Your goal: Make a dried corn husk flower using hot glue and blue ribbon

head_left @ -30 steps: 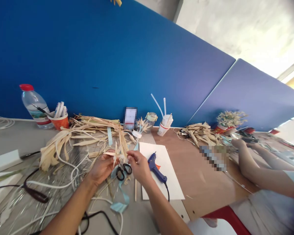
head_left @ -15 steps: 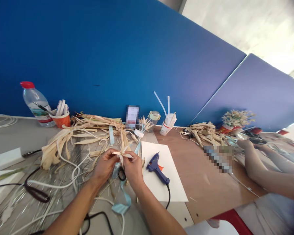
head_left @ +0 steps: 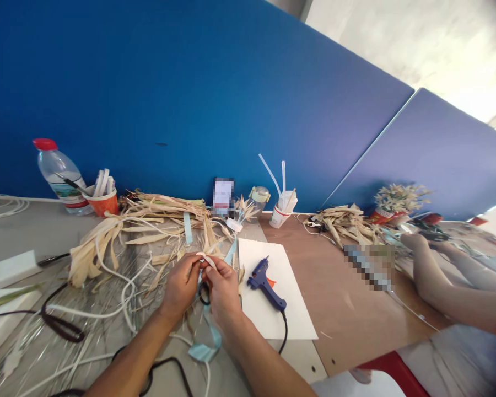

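Pinching husk (head_left: 209,261), left hand (head_left: 179,288) meets right hand (head_left: 223,289) (edge of paper (head_left: 290,281) near).

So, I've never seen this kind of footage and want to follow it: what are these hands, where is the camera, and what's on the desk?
No machine here: these are a person's bare hands, seen from a camera worn on the head, looking forward and down. That is why both arms enter from the bottom edge.

The left hand and right hand meet, pinching a pale strip; the fingers hide most of it.

On the desk, dry husks lie beyond and to the left. To the right, a glue gun rests on a white sheet. Along the blue panel stand a bottle and an orange cup. At far right is another person's arm.
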The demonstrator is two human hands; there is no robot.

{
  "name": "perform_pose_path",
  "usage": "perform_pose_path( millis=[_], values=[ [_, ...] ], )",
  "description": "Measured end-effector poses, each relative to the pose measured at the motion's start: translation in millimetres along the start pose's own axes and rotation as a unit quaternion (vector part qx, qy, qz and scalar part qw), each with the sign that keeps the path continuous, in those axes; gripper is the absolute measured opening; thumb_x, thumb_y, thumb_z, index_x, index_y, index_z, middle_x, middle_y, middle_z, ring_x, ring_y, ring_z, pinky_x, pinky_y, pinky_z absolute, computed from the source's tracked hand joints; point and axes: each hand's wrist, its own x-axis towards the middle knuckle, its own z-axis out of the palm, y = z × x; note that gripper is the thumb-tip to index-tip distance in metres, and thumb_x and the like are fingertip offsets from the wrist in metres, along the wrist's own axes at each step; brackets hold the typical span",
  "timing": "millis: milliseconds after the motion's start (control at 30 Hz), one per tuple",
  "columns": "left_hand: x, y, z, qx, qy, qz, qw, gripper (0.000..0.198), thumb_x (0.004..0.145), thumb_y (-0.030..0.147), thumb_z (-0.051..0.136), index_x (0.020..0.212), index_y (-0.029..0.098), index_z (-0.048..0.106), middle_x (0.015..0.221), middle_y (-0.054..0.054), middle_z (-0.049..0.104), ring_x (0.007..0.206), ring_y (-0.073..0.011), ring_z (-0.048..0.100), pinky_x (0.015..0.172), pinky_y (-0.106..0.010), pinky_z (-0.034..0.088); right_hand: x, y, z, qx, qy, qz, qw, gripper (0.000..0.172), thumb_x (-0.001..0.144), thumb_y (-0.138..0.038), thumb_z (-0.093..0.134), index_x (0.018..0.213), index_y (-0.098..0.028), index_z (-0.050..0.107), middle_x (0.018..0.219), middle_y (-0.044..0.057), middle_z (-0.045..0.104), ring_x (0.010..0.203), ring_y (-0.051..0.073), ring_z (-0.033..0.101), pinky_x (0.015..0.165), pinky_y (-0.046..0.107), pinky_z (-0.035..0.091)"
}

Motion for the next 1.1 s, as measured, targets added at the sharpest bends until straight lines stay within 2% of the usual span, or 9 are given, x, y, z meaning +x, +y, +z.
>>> perform_pose_path(
  millis=[133,300,400,567,700,900,1033,1100],
  values=[
    [0.7,-3.7,-1.8,0.025,-0.022,0.005,0.999,0.017,0.069,0.01,0.069,0.077,0.024,0.075,0.084,-0.004,0.07,0.085,-0.0219,0.059,0.081,-0.026,0.041,0.2,-3.2,-3.6,-0.001,0.012,0.03,0.999,0.02,0.063,-0.027,0.065,0.08,-0.018,0.069,0.06,-0.002,0.055,0.049,0.01,0.04,0.047,0.021,0.033],
    [6.7,-14.3,-3.4,0.042,-0.055,-0.038,0.997,0.003,0.072,0.021,0.069,0.069,0.021,0.069,0.067,0.0,0.065,0.066,-0.0177,0.056,0.067,-0.025,0.042,0.5,-5.6,-5.1,0.005,0.005,0.03,1.0,0.014,0.061,-0.021,0.063,0.073,-0.016,0.069,0.062,-0.001,0.059,0.05,0.008,0.043,0.05,0.02,0.034],
    [10.6,-19.5,-3.7,0.019,-0.073,-0.07,0.995,0.007,0.072,0.026,0.069,0.07,0.02,0.068,0.066,-0.001,0.065,0.065,-0.0171,0.057,0.067,-0.026,0.043,0.6,-6.7,-5.4,0.01,0.002,0.04,0.999,0.016,0.06,-0.019,0.06,0.074,-0.016,0.069,0.061,-0.001,0.059,0.049,0.007,0.043,0.049,0.02,0.033],
    [12.3,-22.7,-4.5,0.032,-0.078,-0.083,0.993,0.01,0.071,0.03,0.07,0.072,0.02,0.069,0.069,-0.002,0.067,0.069,-0.0185,0.059,0.069,-0.027,0.043,0.0,-7.9,-6.4,-0.005,-0.008,0.055,0.998,0.019,0.061,-0.02,0.059,0.077,-0.016,0.07,0.063,-0.001,0.058,0.048,0.007,0.041,0.045,0.019,0.029],
    [11.5,-20.2,-5.4,0.088,-0.07,-0.076,0.991,0.012,0.071,0.03,0.067,0.066,0.02,0.068,0.064,-0.001,0.066,0.066,-0.0189,0.058,0.067,-0.027,0.043,-4.7,-7.5,-6.9,-0.055,-0.03,0.039,0.997,0.018,0.065,-0.021,0.058,0.079,-0.017,0.069,0.064,-0.001,0.056,0.049,0.008,0.042,0.044,0.019,0.028],
    [10.6,-16.9,-6.6,0.155,-0.059,-0.044,0.985,0.018,0.076,0.035,0.057,0.066,0.02,0.062,0.063,0.001,0.062,0.065,-0.0181,0.057,0.065,-0.028,0.044,-4.2,-12.4,-11.7,-0.139,-0.063,0.019,0.988,0.02,0.068,-0.02,0.052,0.078,-0.016,0.068,0.055,-0.003,0.053,0.044,0.008,0.04,0.044,0.021,0.029],
    [11.2,-19.9,-7.7,0.18,-0.059,-0.018,0.982,0.018,0.077,0.036,0.053,0.07,0.02,0.06,0.06,0.002,0.058,0.061,-0.0174,0.054,0.062,-0.028,0.044,9.6,-28.1,-23.0,-0.078,0.004,0.001,0.997,0.016,0.064,-0.022,0.059,0.077,-0.016,0.067,0.068,-0.001,0.062,0.05,0.008,0.047,0.052,0.022,0.037],
    [10.7,-20.9,-7.7,0.201,-0.068,0.0,0.977,0.018,0.079,0.033,0.05,0.073,0.02,0.06,0.062,0.002,0.058,0.061,-0.0169,0.053,0.062,-0.028,0.044,15.1,-37.8,-28.9,-0.039,0.006,0.009,0.999,0.019,0.064,-0.026,0.065,0.08,-0.016,0.069,0.071,-0.001,0.063,0.053,0.007,0.048,0.054,0.022,0.038]
  ],
)
